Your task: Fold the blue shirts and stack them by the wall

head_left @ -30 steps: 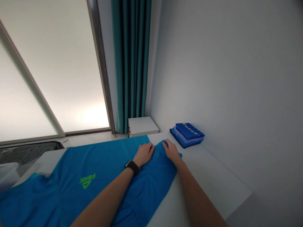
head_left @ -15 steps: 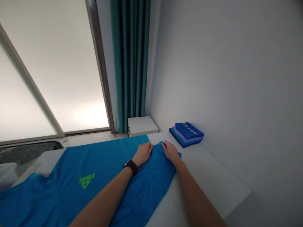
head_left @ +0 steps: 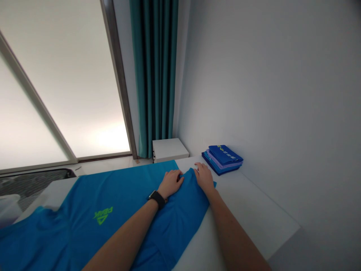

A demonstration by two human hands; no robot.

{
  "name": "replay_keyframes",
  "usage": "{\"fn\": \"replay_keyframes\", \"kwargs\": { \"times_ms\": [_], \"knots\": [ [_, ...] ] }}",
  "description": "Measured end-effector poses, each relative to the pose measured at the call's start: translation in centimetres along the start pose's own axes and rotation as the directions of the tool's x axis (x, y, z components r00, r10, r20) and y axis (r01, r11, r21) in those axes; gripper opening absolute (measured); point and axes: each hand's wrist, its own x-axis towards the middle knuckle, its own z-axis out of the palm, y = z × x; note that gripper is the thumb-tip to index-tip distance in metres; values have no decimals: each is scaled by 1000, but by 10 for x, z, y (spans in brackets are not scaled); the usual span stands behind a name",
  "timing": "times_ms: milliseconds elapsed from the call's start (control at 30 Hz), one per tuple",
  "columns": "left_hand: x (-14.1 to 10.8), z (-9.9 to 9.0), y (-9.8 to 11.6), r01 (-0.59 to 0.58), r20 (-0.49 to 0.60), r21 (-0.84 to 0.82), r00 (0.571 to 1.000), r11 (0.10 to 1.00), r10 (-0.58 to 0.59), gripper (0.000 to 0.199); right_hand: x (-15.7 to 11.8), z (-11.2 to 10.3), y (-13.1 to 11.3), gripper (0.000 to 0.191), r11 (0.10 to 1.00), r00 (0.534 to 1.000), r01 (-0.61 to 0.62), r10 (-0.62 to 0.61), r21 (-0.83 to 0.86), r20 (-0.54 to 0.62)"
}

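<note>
A bright blue T-shirt (head_left: pixel 126 188) lies spread over the white table, with a green PEAK logo on it. My left hand (head_left: pixel 170 183), with a dark watch on its wrist, rests on the shirt; its thumb stands apart from the bent fingers. Beside it, my right hand (head_left: pixel 204 177) touches the shirt's raised far edge, thumb and fingers spread. A small peak of cloth stands between the two hands. Part of the shirt is hidden under my left forearm.
A stack of folded clothes (head_left: pixel 222 160), blue and lilac, sits by the wall on the white table (head_left: pixel 248 210). Beyond the table's far edge stand a white cabinet (head_left: pixel 170 148) and a green curtain (head_left: pixel 155 75). A whitish container (head_left: pixel 8 209) shows at the left.
Both hands have loosened from their pinch on the shirt's edge. The right fingers have lifted and stretched forward, and the left thumb has parted from its fingers. The shirt lies nearly the same.
</note>
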Motion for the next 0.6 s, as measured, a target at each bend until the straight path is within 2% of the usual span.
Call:
{"fn": "replay_keyframes", "kwargs": {
  "times_ms": [67,133,233,367,467,600],
  "knots": [
    [1,1,-2,4,-8,0,1000,1000,-4,16,-4,-8,-6,32,1000,998,17,-18,-24,-58],
    [2,3,-3,9,-20,-2,1000,1000,-9,15,-10,-13,-15,31,997,997,56,-59,-43,-53],
    [2,6,-5,18,-34,-12,999,1000,-18,12,-21,-11,-26,36,994,993,101,-97,-53,64],
    [2,7,-5,30,-41,-27,999,999,-32,11,-32,6,-30,54,993,976,96,-82,-64,201],
    [0,6,-3,35,-46,-32,998,999,-36,20,-33,14,-27,59,996,964,60,-41,-65,262],
    [-3,5,1,-7,-46,31,999,999,9,29,-27,15,-21,61,998,956,22,-4,-57,294]
  ]
}}
